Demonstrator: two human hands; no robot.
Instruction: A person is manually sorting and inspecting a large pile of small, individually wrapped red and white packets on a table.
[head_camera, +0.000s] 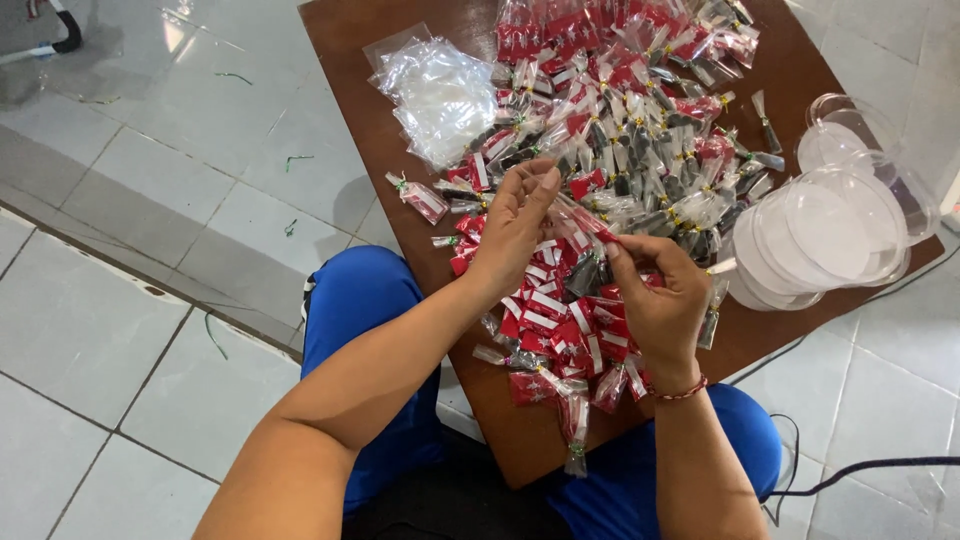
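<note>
Your left hand (515, 225) and right hand (655, 300) both pinch one small clear packet (583, 217) over the brown table (345, 60); too many red packets (560, 320) to count, plus one stack of clear lids (830, 235).

Home packing spot: tiled floor (130, 200), low wooden board (350, 60) heaped with small tied packets (620, 120).

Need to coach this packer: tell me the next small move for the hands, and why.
Probably finish closing the small clear packet pinched between the left hand and right hand, then drop it on the tied packets below; both hands hold it above the brown table.
</note>
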